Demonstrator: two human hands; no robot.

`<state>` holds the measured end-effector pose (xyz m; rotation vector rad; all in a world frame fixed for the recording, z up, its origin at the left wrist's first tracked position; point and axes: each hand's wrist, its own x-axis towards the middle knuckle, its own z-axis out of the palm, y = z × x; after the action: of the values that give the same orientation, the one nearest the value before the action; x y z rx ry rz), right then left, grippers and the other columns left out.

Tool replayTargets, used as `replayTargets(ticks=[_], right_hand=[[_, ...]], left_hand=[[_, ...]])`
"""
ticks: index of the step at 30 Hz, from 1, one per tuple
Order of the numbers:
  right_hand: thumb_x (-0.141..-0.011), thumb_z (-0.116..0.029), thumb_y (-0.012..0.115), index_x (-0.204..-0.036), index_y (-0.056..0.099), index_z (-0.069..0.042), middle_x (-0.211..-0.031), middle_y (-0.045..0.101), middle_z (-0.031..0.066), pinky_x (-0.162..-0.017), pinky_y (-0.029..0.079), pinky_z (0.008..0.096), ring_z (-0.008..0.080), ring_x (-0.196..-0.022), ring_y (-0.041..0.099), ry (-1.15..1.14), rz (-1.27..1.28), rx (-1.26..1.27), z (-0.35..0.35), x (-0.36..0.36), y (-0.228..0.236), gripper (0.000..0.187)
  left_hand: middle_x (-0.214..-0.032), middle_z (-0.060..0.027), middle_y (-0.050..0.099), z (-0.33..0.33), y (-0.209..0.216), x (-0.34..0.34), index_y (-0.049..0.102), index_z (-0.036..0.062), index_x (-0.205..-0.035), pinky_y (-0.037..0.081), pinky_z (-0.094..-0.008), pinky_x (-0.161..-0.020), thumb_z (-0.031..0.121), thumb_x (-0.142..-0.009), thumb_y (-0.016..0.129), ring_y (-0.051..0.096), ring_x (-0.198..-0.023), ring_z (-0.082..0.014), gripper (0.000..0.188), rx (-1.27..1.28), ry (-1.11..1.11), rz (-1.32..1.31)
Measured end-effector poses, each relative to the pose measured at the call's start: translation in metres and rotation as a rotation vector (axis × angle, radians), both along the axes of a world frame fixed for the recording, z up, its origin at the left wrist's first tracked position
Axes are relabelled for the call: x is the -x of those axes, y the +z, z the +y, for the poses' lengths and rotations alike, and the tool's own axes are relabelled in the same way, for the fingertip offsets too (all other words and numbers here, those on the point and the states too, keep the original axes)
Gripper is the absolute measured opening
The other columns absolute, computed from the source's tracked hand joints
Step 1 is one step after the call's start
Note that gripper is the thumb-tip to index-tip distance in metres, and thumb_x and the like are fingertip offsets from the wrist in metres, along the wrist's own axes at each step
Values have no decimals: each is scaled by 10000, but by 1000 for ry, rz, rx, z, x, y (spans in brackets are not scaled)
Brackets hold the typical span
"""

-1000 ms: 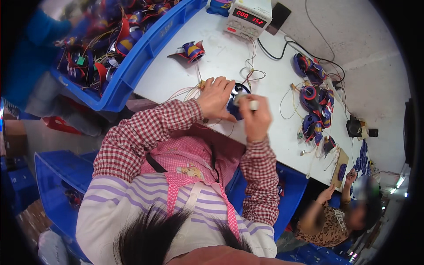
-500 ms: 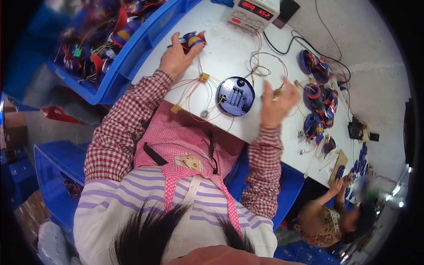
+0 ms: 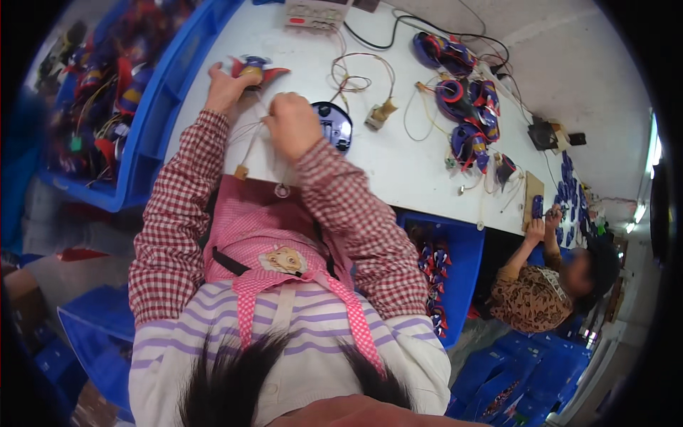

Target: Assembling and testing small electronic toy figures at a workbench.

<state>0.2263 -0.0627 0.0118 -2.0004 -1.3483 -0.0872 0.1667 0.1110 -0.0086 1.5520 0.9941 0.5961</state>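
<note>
My left hand (image 3: 226,91) is closed round a small purple and yellow toy part with red wings (image 3: 252,70), resting on the white table. Thin wires (image 3: 249,134) run from it toward my right hand (image 3: 293,127), whose fingers are pinched together where they meet. The fingertips partly hide what is in the pinch. Just beyond that hand lies a round purple housing (image 3: 339,129) with a dark inside, partly covered by the hand. A small tan block on wires (image 3: 242,172) and a round metal piece (image 3: 282,190) are at the table's near edge.
A blue crate (image 3: 139,142) of similar toy parts stands at the left. A power supply (image 3: 316,14) sits at the back, its leads ending at a tan clip block (image 3: 380,114). Several purple toy assemblies (image 3: 466,99) line the right side. Farther right, another person (image 3: 533,295) works.
My right hand has moved left from beside the round housing to the wires near my left hand. It has let go of the tan clip block. The head view has shifted rightward.
</note>
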Motion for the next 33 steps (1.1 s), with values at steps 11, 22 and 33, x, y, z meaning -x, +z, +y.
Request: replayTargets(ticks=[11, 22, 33], right_hand=[[-753, -155, 708, -891, 645, -31, -900, 582, 160, -890, 408, 449, 354, -964, 510, -252, 38, -56, -88, -60, -23, 196], [-882, -50, 631, -1102, 525, -14, -1065, 533, 71, -770, 447, 270, 136, -908, 528, 33, 667, -409, -64, -28, 60, 247], [-893, -25, 625, -1071, 587, -28, -947, 574, 5, -754, 471, 224, 85, -830, 563, 288, 1005, -244, -60, 11, 95, 182]], left_hand=[[-914, -100, 650, -88, 17, 13, 616, -40, -1020, 520, -311, -731, 247, -645, 826, 628, -818, -171, 516, -169, -721, -271], [-1112, -40, 620, -115, 71, 43, 549, 26, -1186, 492, -303, -899, 106, -730, 793, 598, -1006, -133, 523, 377, -558, -686], [-966, -63, 662, 130, 218, 72, 629, 58, -1085, 539, -314, -749, 174, -808, 718, 646, -854, -170, 314, -128, -191, -551]])
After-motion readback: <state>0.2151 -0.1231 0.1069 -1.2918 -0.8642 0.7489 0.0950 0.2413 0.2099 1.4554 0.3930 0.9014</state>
